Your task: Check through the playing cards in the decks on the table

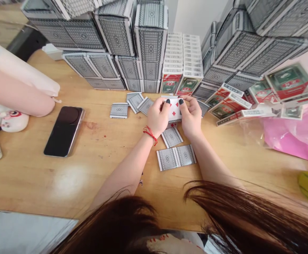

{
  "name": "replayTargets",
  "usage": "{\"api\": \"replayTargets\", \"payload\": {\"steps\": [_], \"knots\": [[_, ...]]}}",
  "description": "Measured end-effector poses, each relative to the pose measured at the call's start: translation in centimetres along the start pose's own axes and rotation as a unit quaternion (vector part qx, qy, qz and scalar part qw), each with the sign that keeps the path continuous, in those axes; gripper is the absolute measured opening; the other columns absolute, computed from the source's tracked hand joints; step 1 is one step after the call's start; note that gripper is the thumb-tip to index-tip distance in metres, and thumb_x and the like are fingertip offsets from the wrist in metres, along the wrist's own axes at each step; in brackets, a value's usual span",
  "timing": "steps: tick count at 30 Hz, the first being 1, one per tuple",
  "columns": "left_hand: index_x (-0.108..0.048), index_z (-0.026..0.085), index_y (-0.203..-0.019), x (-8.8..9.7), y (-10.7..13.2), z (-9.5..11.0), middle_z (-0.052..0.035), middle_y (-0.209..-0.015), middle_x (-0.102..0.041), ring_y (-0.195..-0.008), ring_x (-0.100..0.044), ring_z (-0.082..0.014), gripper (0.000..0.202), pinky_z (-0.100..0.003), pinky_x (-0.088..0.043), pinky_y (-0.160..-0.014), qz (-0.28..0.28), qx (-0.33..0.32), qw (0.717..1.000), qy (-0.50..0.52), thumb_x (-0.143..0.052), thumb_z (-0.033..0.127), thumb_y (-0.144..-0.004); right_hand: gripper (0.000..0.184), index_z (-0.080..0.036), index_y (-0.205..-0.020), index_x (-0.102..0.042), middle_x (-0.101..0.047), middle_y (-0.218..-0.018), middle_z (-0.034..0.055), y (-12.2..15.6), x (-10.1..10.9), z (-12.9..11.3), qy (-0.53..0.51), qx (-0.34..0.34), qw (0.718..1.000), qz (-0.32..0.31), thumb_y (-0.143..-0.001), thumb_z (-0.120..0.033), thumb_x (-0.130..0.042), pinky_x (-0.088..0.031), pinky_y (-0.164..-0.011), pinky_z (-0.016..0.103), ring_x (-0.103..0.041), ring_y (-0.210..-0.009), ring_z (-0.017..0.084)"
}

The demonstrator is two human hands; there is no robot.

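My left hand (158, 114) and my right hand (191, 115) pinch a playing card (174, 108) between them, its white face with red diamonds turned up toward me. Both thumbs press on the face; the fingers behind it are hidden, so I cannot tell whether several cards are stacked there. Just below my hands lies a face-down card (172, 137) with a grey patterned back. Nearer to me, a pair of grey-backed cards (176, 157) rests side by side. Left of my left hand, several more grey-backed cards (118, 110) are spread on the table, some overlapping.
Grey patterned boxes (151, 42) are stacked along the back and the right. Red-and-green card boxes (188, 83) stand in rows between them; others (230, 106) lean at the right. A phone (64, 131) lies on the wooden table (103, 141). Pink plastic (291, 134) lies at the right.
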State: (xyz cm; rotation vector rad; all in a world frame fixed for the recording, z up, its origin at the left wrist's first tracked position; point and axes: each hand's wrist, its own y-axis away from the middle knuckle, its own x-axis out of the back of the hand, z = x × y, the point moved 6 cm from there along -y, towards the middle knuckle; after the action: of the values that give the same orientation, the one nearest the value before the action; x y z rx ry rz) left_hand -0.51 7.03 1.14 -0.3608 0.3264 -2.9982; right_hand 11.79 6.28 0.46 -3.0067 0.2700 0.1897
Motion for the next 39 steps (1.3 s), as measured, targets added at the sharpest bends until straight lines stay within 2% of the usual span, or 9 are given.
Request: {"api": "replayTargets", "payload": {"steps": [8, 18, 23, 28, 33, 36, 39], "knots": [[-0.052, 0.018, -0.070, 0.0, -0.1, 0.3, -0.0001, -0.066, -0.057, -0.061, -0.050, -0.0108, 0.019, -0.023, -0.036, -0.057, -0.013, -0.017, 0.999, -0.040, -0.044, 0.027, -0.084, 0.023, -0.023, -0.078, -0.051, -0.052, -0.062, -0.0046, -0.1, 0.5, 0.3, 0.009, 0.009, 1.000, 0.022, -0.073, -0.042, -0.061, -0.041, -0.045, 0.020, -0.050, -0.051, 0.007], [-0.042, 0.018, -0.055, -0.1, 0.2, 0.8, 0.0022, -0.052, -0.045, -0.051, -0.041, -0.0092, 0.034, -0.024, -0.030, -0.050, -0.016, -0.021, 0.999, -0.042, -0.043, 0.034, -0.085, 0.025, -0.022, -0.072, -0.048, -0.049, -0.059, -0.0039, 0.0, 0.8, 0.0, 0.053, 0.023, 0.998, 0.032, -0.073, -0.044, -0.060, -0.037, -0.041, 0.021, -0.044, -0.047, 0.007], [-0.043, 0.018, -0.057, -0.1, 0.3, 0.9, 0.0019, -0.054, -0.047, -0.052, -0.042, -0.0090, 0.033, -0.024, -0.030, -0.051, -0.016, -0.030, 0.999, -0.038, -0.041, 0.034, -0.086, 0.024, -0.022, -0.074, -0.048, -0.049, -0.057, -0.0053, -0.1, 0.5, 0.0, 0.049, 0.007, 0.999, 0.019, -0.074, -0.043, -0.059, -0.034, -0.040, 0.019, -0.042, -0.043, 0.006], [-0.047, 0.018, -0.061, 0.0, 0.5, 0.9, 0.0017, -0.056, -0.049, -0.053, -0.044, -0.0085, 0.031, -0.023, -0.032, -0.052, 0.008, -0.031, 0.999, -0.020, -0.041, 0.037, -0.085, 0.024, -0.021, -0.074, -0.050, -0.049, -0.057, -0.0056, -0.2, 0.4, 0.2, 0.049, -0.014, 0.999, 0.000, -0.074, -0.045, -0.058, -0.035, -0.042, 0.019, -0.043, -0.045, 0.006], [-0.048, 0.018, -0.061, 0.1, 0.5, 0.8, 0.0023, -0.055, -0.048, -0.052, -0.043, -0.0083, 0.032, -0.023, -0.033, -0.051, 0.016, -0.004, 1.000, 0.010, -0.044, 0.041, -0.084, 0.024, -0.020, -0.070, -0.051, -0.048, -0.058, -0.0050, -0.3, 0.6, 0.2, 0.043, 0.000, 0.999, 0.023, -0.074, -0.043, -0.057, -0.036, -0.044, 0.020, -0.043, -0.048, 0.006], [-0.049, 0.018, -0.063, -0.1, 0.6, 1.0, 0.0020, -0.055, -0.048, -0.053, -0.045, -0.0088, 0.034, -0.023, -0.034, -0.051, -0.022, 0.006, 0.998, 0.053, -0.040, 0.043, -0.085, 0.024, -0.020, -0.071, -0.050, -0.047, -0.059, -0.0051, -0.3, 1.1, 0.5, 0.023, 0.007, 0.998, 0.061, -0.074, -0.042, -0.058, -0.036, -0.045, 0.020, -0.043, -0.049, 0.007], [-0.054, 0.020, -0.074, -0.9, 1.0, 1.4, 0.0020, -0.058, -0.051, -0.053, -0.047, -0.0092, 0.026, -0.024, -0.037, -0.051, -0.099, 0.012, 0.991, 0.092, -0.042, 0.040, -0.084, 0.025, -0.021, -0.072, -0.049, -0.048, -0.060, -0.0045, -0.5, 1.8, 1.1, 0.004, 0.006, 0.995, 0.103, -0.075, -0.045, -0.056, -0.039, -0.046, 0.020, -0.046, -0.051, 0.008]]}}
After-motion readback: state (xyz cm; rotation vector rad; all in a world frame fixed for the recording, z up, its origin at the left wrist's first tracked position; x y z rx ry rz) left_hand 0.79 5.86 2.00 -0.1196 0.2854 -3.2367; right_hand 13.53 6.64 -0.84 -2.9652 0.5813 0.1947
